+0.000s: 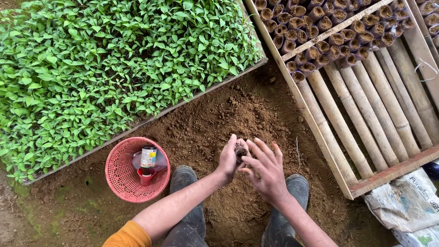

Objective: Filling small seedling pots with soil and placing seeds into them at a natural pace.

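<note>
Soil-filled seedling pot point(240, 152) sits gripped in our left hand point(228, 160) above the dirt pile point(238, 114), our right hand point(265, 171) spread open, packing it; likely next, setting it among the pots in the bamboo rack point(366, 114).

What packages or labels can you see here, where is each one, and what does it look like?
Bottle: stands in the pink basket at lower left, small and cylindrical, dark cap, label banded in white, red and green.
Clear plastic bag: lies in the same basket behind the bottle, crumpled.
Printed sacks: lie at lower right beside the bamboo rack, whitish, crumpled, grey lettering, a touch of green.
No signs or screens.
</note>
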